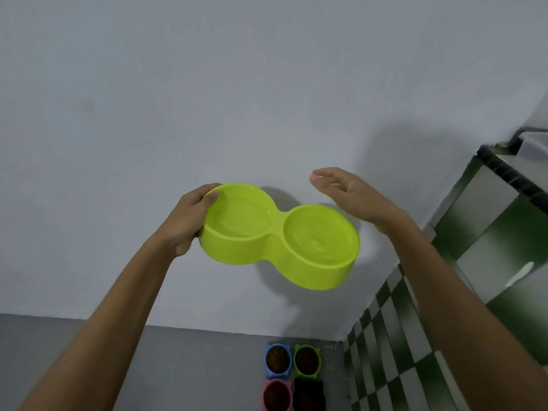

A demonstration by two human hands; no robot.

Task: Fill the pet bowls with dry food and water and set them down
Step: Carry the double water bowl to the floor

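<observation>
Left hand (189, 221) is gripping one end of the glossy lime plastic double bowl (281, 237), held in mid-air before the wall; right hand (353, 197) is hovering open, holding nothing. Both wells possibly hold water. Below, four small eared bowls (293, 378) are sitting filled with kibble. Next: lowering level beside them.

A double bowl (280, 235) is being held up in front of the wall (207, 99), its left end lying in the left hand (189, 221); the right hand (353, 194) is hovering just behind its right end, apart from it. Below, on the floor (178, 375), four small bowls (292, 378) are sitting two by two against the wall. A counter (510, 173) is standing at right.
</observation>
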